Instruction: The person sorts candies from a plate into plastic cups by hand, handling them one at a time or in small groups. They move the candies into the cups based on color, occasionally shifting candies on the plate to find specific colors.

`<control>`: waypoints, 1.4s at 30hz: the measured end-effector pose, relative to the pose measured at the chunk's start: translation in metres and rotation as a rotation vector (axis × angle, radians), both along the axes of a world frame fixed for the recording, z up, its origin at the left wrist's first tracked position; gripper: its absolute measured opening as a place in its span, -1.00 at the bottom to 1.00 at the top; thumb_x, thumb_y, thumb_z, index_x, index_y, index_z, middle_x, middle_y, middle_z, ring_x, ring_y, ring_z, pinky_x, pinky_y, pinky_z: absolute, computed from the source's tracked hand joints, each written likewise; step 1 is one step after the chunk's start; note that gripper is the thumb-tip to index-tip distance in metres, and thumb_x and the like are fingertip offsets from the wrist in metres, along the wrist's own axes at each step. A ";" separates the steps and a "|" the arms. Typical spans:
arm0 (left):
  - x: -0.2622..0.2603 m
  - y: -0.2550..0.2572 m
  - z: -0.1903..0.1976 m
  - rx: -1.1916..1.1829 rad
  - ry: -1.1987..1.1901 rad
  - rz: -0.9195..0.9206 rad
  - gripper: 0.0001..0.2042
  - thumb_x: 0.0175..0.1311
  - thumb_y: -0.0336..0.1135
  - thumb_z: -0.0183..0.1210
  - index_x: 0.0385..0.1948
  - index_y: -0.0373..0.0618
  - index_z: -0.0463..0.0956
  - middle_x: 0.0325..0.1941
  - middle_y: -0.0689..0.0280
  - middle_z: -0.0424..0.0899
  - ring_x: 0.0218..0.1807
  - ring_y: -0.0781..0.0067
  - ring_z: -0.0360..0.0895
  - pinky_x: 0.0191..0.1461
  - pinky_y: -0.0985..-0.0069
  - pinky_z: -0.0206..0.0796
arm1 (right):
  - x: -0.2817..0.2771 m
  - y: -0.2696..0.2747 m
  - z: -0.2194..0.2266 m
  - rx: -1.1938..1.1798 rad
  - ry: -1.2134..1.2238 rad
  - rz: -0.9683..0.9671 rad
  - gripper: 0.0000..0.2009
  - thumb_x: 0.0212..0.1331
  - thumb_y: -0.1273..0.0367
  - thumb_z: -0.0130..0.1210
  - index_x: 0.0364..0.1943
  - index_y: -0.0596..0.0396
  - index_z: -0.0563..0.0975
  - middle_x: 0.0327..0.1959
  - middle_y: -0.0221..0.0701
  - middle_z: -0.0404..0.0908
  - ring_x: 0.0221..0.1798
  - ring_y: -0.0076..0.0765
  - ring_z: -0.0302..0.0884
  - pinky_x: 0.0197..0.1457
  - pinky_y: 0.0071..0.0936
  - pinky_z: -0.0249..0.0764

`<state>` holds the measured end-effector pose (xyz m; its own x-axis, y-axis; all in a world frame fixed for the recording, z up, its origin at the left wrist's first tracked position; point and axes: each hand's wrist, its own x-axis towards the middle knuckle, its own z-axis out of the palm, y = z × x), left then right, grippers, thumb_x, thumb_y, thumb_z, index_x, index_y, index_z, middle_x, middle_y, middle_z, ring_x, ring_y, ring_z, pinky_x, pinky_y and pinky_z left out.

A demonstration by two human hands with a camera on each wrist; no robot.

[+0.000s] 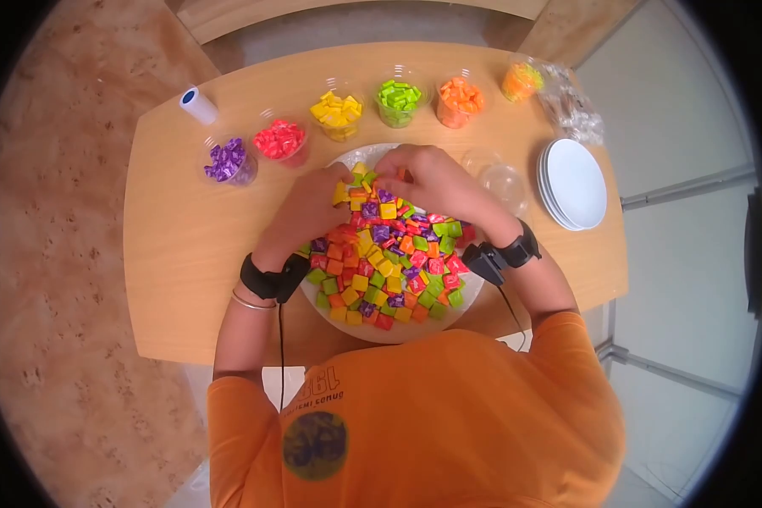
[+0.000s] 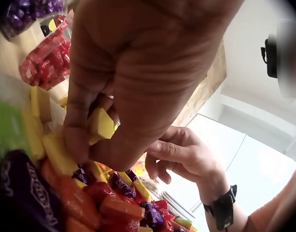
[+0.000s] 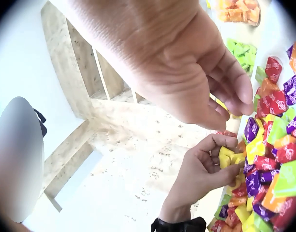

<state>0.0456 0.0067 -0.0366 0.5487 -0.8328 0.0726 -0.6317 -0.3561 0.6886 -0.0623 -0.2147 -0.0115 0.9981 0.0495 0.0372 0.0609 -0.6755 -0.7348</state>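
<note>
Wrapped candies in several colours (image 1: 389, 271) (image 3: 276, 159) cover a large round white tray (image 1: 474, 296). At its far left part the left hand (image 1: 313, 203) (image 2: 138, 87) (image 3: 201, 169) curls its fingers round yellow candies (image 2: 100, 124) (image 3: 230, 158), thumb and fingertips close together. The right hand (image 1: 436, 182) (image 2: 184, 157) (image 3: 172, 67) is over the tray's far edge, just right of the left hand, fingers loosely bent. A bit of yellow shows behind its fingers in the right wrist view; no candy in its grip can be made out.
Beyond the tray, clear cups hold purple (image 1: 229, 162), red (image 1: 281, 142), yellow (image 1: 337, 114), green (image 1: 398, 103) and orange candies (image 1: 460, 102). A white roll (image 1: 199, 107) stands far left. Stacked white plates (image 1: 576, 184), clear lids (image 1: 504, 186), a mixed cup (image 1: 521, 81) and a plastic bag (image 1: 576, 114) lie right.
</note>
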 end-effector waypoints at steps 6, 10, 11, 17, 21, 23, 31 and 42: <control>0.004 0.004 0.006 0.011 0.147 0.050 -0.72 -0.01 -0.49 0.36 -0.19 -0.26 0.62 -0.36 0.19 0.69 -0.30 0.42 0.60 -0.20 0.44 0.42 | -0.004 0.022 -0.009 -0.175 -0.102 0.116 -0.83 0.22 0.34 0.21 -0.16 0.07 0.66 -0.19 -0.21 0.61 -0.12 0.03 0.62 -0.07 -0.13 0.55; 0.018 0.010 0.023 -0.048 0.254 0.019 -0.71 0.04 -0.52 0.37 -0.15 -0.23 0.63 -0.31 0.34 0.70 -0.28 0.63 0.53 -0.20 0.52 0.41 | 0.004 0.037 -0.023 -0.294 -0.079 0.123 -0.82 0.19 0.32 0.20 -0.22 0.10 0.65 -0.22 -0.19 0.61 -0.08 0.03 0.64 -0.05 -0.09 0.60; 0.020 0.008 0.039 0.031 0.213 0.057 -0.72 0.06 -0.52 0.37 -0.14 -0.24 0.64 -0.27 0.37 0.71 -0.27 0.64 0.54 -0.18 0.55 0.42 | 0.003 0.040 -0.030 -0.316 -0.123 0.137 -0.80 0.18 0.31 0.19 -0.21 0.13 0.65 -0.21 -0.18 0.61 -0.08 0.03 0.64 -0.06 -0.10 0.61; 0.053 -0.026 0.087 -0.028 0.043 0.083 -0.65 0.15 -0.51 0.34 0.02 -0.23 0.61 -0.08 0.34 0.73 -0.10 0.61 0.60 -0.02 0.60 0.46 | 0.006 0.054 -0.034 -0.408 -0.096 0.104 -0.75 0.15 0.30 0.21 -0.18 0.18 0.65 -0.14 -0.15 0.64 -0.04 -0.01 0.66 -0.07 -0.12 0.63; 0.084 -0.040 0.071 -0.109 -0.178 0.060 -0.54 0.21 -0.48 0.28 0.20 -0.18 0.55 0.14 0.20 0.70 0.08 0.38 0.64 0.11 0.44 0.49 | 0.008 0.054 -0.027 -0.430 0.016 0.076 -0.70 0.11 0.28 0.27 -0.13 0.17 0.65 -0.11 -0.14 0.67 -0.02 0.01 0.67 -0.06 -0.11 0.63; 0.088 -0.040 0.060 -0.098 -0.157 0.010 -0.56 0.23 -0.47 0.27 0.19 -0.18 0.57 0.18 0.16 0.69 0.14 0.27 0.63 0.17 0.40 0.47 | 0.011 0.051 -0.029 -0.452 0.037 0.092 -0.68 0.08 0.27 0.30 -0.13 0.16 0.64 -0.15 -0.14 0.69 -0.03 0.00 0.69 -0.07 -0.10 0.63; 0.104 -0.061 0.026 0.019 -0.428 -0.042 -0.79 0.28 -0.39 0.27 -0.10 -0.21 0.70 -0.02 0.06 0.73 0.08 0.02 0.61 0.21 0.37 0.43 | 0.018 0.044 -0.024 -0.347 0.119 0.124 -0.79 0.03 0.28 0.32 -0.33 0.07 0.59 -0.40 -0.24 0.66 -0.22 -0.02 0.67 -0.24 -0.12 0.54; 0.071 -0.047 0.039 -0.052 -0.483 0.057 -0.80 0.25 -0.28 0.30 -0.24 -0.21 0.72 -0.24 0.06 0.75 -0.06 0.02 0.63 0.04 0.24 0.47 | 0.022 0.014 0.007 0.042 0.154 0.000 -0.75 0.06 0.24 0.33 -0.31 0.12 0.61 -0.36 -0.25 0.73 -0.25 -0.12 0.71 -0.16 -0.26 0.57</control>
